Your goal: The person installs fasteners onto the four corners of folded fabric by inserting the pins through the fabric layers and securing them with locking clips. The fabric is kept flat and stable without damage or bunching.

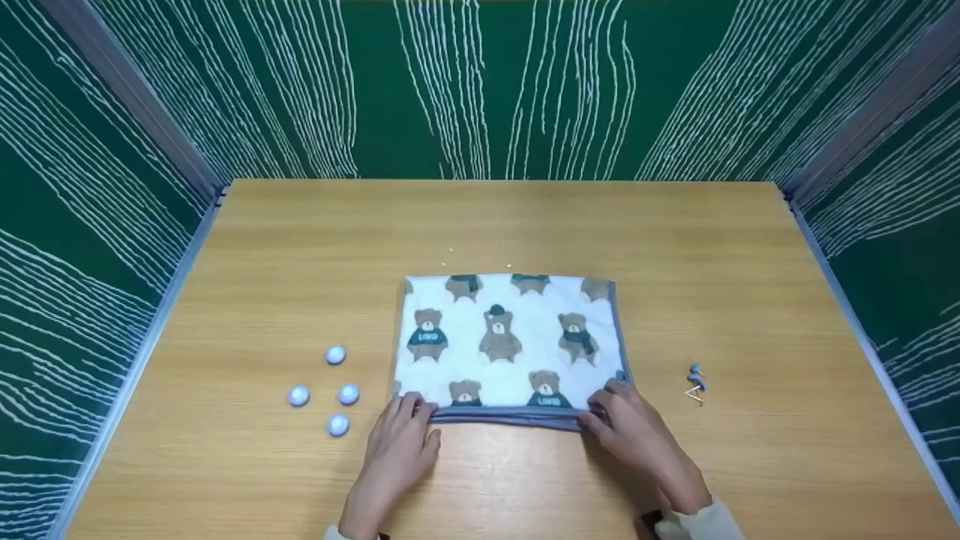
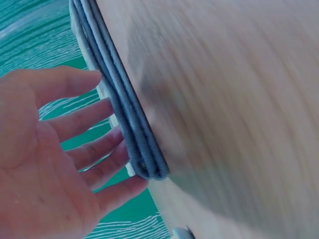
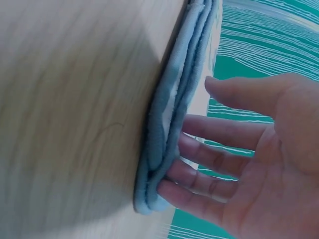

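Observation:
A folded blanket [image 1: 510, 337], white with brown bears and grey-blue edging, lies flat on the wooden table. My left hand [image 1: 399, 448] is at its near left corner, fingertips resting on the cloth. At the near right corner, the fingertips of my right hand [image 1: 639, 435] touch the blanket in the same way. In the left wrist view, the stacked edging [image 2: 132, 119] runs in neat layers beside my loosely extended fingers. The right wrist view shows the layered edging [image 3: 162, 119] with a slight gap between folds, my relaxed fingers against it and the thumb apart.
Several pale round balls [image 1: 338, 424] sit on the table to the left of the blanket. A small cluster of blue and gold-coloured pieces [image 1: 696, 382] lies to the right. Tiny white specks dot the table [image 1: 502, 217] behind the blanket. Green walls with white lines enclose three sides.

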`<state>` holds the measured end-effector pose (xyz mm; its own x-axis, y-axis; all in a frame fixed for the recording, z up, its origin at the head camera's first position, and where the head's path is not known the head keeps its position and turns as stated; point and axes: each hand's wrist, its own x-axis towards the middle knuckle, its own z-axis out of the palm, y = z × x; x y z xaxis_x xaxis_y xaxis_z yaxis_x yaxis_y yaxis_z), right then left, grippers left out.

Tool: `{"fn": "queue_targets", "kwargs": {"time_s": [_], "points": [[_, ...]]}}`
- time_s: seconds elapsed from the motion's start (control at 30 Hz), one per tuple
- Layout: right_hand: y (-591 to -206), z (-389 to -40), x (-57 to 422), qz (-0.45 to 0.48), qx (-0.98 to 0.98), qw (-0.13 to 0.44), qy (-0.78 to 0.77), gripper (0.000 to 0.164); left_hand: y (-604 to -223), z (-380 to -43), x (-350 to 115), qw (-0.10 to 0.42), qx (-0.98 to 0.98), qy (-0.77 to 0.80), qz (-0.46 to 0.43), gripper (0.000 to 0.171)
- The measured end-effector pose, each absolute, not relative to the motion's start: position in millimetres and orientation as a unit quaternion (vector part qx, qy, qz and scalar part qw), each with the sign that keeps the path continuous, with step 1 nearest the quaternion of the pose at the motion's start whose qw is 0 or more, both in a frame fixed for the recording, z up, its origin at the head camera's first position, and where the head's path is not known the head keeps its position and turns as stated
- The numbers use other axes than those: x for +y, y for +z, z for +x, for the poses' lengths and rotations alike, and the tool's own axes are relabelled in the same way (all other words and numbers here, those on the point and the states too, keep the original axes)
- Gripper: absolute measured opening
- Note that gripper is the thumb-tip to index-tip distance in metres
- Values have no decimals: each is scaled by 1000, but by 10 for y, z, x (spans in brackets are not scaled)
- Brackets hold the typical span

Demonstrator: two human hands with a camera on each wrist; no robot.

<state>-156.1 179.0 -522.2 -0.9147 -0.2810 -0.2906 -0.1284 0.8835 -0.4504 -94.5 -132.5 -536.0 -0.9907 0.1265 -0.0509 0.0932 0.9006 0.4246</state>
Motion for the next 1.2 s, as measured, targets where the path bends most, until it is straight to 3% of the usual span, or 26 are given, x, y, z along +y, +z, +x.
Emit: {"fn": "queue_targets", "kwargs": {"time_s": [0.13,0.33,0.63,0.73,0.93,1.2], "points": [[-5220,-1534,1839,-121,953,153,-232,26,-5334,-951,-1312,34,975,211,61,33],[-5238,-1475,2051,-143,950,44,-273,18,-5254,-996,-1241,21,975,208,72,28],[-5146,-1396,2575,-73,953,-74,-285,25,-5127,-1116,-872,90,954,237,161,31],[-5127,-1376,2670,-48,954,-67,-287,29,-5138,-1153,-745,87,950,231,190,28],[-5120,-1398,2774,1,960,4,-281,38,-5164,-1239,-534,91,941,232,230,26],[-5194,-1427,2878,24,958,47,-281,32,-5169,-1370,-199,102,922,219,301,26]]}}
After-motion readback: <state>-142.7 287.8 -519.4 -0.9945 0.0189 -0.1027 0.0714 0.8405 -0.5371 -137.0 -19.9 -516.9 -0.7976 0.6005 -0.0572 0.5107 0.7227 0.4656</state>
